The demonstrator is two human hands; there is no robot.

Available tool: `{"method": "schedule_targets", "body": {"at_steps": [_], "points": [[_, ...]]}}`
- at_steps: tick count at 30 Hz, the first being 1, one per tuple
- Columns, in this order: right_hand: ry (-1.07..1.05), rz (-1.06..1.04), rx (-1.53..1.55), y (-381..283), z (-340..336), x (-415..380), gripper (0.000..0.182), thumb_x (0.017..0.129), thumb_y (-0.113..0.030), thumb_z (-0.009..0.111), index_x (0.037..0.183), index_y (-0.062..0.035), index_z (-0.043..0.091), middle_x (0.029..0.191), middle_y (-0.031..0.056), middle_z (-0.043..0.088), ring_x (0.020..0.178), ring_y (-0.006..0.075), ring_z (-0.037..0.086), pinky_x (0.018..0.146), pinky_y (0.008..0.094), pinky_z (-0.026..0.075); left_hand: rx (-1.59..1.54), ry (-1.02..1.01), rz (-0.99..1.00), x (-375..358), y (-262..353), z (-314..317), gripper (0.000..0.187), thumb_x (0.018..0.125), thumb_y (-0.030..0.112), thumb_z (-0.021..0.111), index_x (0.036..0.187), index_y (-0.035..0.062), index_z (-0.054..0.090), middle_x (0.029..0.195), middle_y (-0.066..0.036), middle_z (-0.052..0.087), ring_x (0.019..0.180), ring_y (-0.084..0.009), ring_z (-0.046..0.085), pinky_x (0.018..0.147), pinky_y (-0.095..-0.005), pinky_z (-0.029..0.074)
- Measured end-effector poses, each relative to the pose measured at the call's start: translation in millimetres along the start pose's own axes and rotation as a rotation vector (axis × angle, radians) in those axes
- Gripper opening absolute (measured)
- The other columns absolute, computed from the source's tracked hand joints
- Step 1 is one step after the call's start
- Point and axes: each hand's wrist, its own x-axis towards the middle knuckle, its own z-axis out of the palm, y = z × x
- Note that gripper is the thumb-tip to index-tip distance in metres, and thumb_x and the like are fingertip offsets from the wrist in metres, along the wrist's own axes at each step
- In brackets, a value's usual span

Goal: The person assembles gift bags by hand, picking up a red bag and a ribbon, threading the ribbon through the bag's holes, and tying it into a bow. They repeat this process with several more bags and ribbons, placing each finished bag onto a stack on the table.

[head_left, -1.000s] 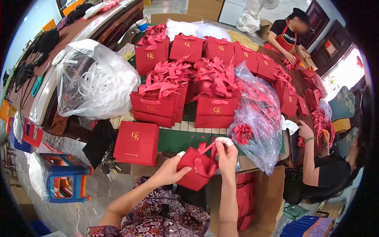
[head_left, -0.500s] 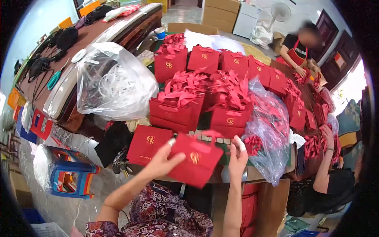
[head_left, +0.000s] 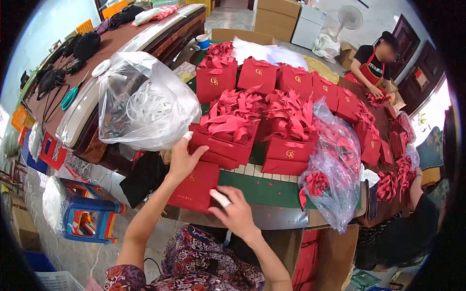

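My left hand (head_left: pixel 184 157) is at the front stack of red ribboned bags (head_left: pixel 225 140), its wrapped fingertip and thumb on the left end of a bag there. Just below, a flat red bag (head_left: pixel 196 182) with gold print lies at the table's front edge. My right hand (head_left: pixel 233 208) is at that flat bag's right edge, fingers apart, white wraps on its fingers, holding nothing I can see. Beside the front stack stands another group of bags (head_left: pixel 290 154) topped with red ribbons.
A clear plastic bag of white strips (head_left: pixel 148 104) sits at the left. Clear plastic with red ribbons (head_left: pixel 332 169) lies at the right. Two people (head_left: pixel 374 65) work on the right side. A blue stool (head_left: pixel 92 208) stands at lower left.
The red bag held in my left hand has gone from the front centre; that hand is now up at the front stack. My right hand has moved left and down to the flat bag.
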Motion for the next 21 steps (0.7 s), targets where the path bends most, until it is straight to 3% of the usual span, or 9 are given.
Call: {"method": "schedule_targets", "body": {"at_steps": [1, 2, 3, 6, 13, 15, 19, 20, 21], "points": [[-0.044, -0.096, -0.051, -2, 5, 4, 0.038, 0.082, -0.023, 0.077, 0.118, -0.0132, 0.069, 0.122, 0.0088, 0.063, 0.116, 0.0301, 0.057, 0.093, 0.0408, 0.050, 0.000, -0.003, -0.001, -2, 5, -2, 0.040, 0.084, 0.014, 0.077, 0.116, -0.0034, 0.060, 0.096, -0.019, 0.069, 0.086, -0.0289, 0.068, 0.077, -0.0359, 0.053], [-0.087, -0.193, -0.103, -2, 8, 6, 0.041, 0.082, -0.027, 0.077, 0.120, -0.0148, 0.068, 0.127, 0.0072, 0.061, 0.121, 0.0301, 0.054, 0.095, 0.0419, 0.050, 0.122, 0.011, -0.048, -4, 11, -4, 0.048, 0.083, 0.017, 0.078, 0.120, -0.0049, 0.055, 0.098, -0.024, 0.067, 0.090, -0.0362, 0.067, 0.079, -0.0394, 0.052], [-0.087, -0.190, -0.104, 2, 11, 5, 0.041, 0.082, -0.027, 0.077, 0.120, -0.0148, 0.068, 0.127, 0.0072, 0.061, 0.121, 0.0301, 0.054, 0.095, 0.0419, 0.050, 0.244, 0.023, -0.096, -5, 13, -4, 0.057, 0.083, 0.020, 0.079, 0.125, -0.0063, 0.051, 0.101, -0.029, 0.066, 0.093, -0.0434, 0.065, 0.081, -0.0429, 0.051], [-0.152, -0.271, -0.241, 13, 19, -4, 0.042, 0.082, -0.026, 0.076, 0.121, -0.0150, 0.068, 0.128, 0.0027, 0.062, 0.122, 0.0288, 0.054, 0.095, 0.0406, 0.050, 0.284, 0.053, -0.056, -6, 1, -3, 0.069, 0.084, 0.022, 0.077, 0.132, -0.0100, 0.040, 0.104, -0.033, 0.062, 0.098, -0.0494, 0.061, 0.085, -0.0482, 0.048], [-0.034, -0.332, -0.206, 30, -6, -35, 0.040, 0.080, -0.019, 0.077, 0.118, -0.0135, 0.069, 0.120, 0.0019, 0.068, 0.105, 0.0248, 0.064, 0.088, 0.0374, 0.053, 0.431, -0.016, -0.120, -12, 2, 0, 0.072, 0.086, 0.021, 0.074, 0.136, -0.0125, 0.035, 0.107, -0.035, 0.059, 0.100, -0.0523, 0.057, 0.090, -0.0487, 0.047], [0.055, -0.249, -0.228, 38, -24, -56, 0.039, 0.079, -0.016, 0.079, 0.116, -0.0124, 0.070, 0.118, 0.0028, 0.069, 0.101, 0.0242, 0.066, 0.086, 0.0371, 0.054, 0.553, 0.035, -0.014, -12, 0, -1, 0.074, 0.086, 0.020, 0.074, 0.138, -0.0129, 0.033, 0.111, -0.036, 0.058, 0.102, -0.0518, 0.057, 0.092, -0.0486, 0.046], [0.093, -0.136, -0.328, 52, -54, -94, 0.038, 0.078, -0.015, 0.079, 0.115, -0.0117, 0.071, 0.117, 0.0040, 0.070, 0.101, 0.0248, 0.066, 0.084, 0.0370, 0.054, 0.206, 0.029, -0.137, -17, 2, -1, 0.077, 0.090, 0.014, 0.067, 0.145, -0.0121, 0.021, 0.120, -0.038, 0.054, 0.110, -0.0513, 0.056, 0.096, -0.0473, 0.044], [0.098, -0.108, -0.358, 55, -58, -102, 0.038, 0.077, -0.015, 0.080, 0.114, -0.0117, 0.071, 0.116, 0.0034, 0.070, 0.103, 0.0251, 0.066, 0.084, 0.0371, 0.054, 0.323, 0.082, 0.022, -20, -3, 1, 0.075, 0.090, 0.009, 0.065, 0.146, -0.0098, 0.019, 0.123, -0.035, 0.054, 0.112, -0.0484, 0.056, 0.096, -0.0446, 0.045], [0.101, -0.094, -0.371, 54, -65, -106, 0.038, 0.077, -0.015, 0.080, 0.114, -0.0117, 0.071, 0.116, 0.0034, 0.070, 0.103, 0.0251, 0.066, 0.084, 0.0371, 0.054, 0.140, 0.070, -0.054, -25, -4, 4, 0.072, 0.091, 0.003, 0.064, 0.146, -0.0084, 0.020, 0.127, -0.032, 0.052, 0.116, -0.0435, 0.056, 0.097, -0.0425, 0.045]]}}
